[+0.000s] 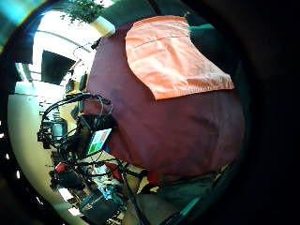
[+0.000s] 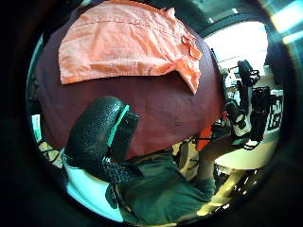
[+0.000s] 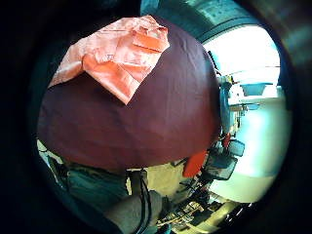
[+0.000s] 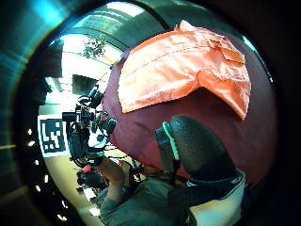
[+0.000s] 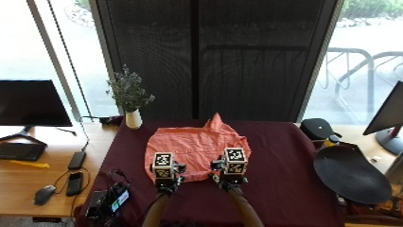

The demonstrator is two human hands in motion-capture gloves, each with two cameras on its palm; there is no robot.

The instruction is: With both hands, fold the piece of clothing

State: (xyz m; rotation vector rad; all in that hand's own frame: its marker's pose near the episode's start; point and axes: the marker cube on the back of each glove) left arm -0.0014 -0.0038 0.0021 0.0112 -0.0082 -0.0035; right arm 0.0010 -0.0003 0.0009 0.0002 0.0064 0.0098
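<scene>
Neither hand's grip holds the cloth, as far as the palm views show: the left hand and right hand hover side by side at the near edge of the orange garment, how far their fingers are spread I cannot tell; a black gloved thumb shows apart from the cloth; the garment lies partly folded at the centre of the frame on the maroon-covered bench; a white vase with a plant stands at the bench's upper left corner.

Maroon-covered table before dark blinds
</scene>
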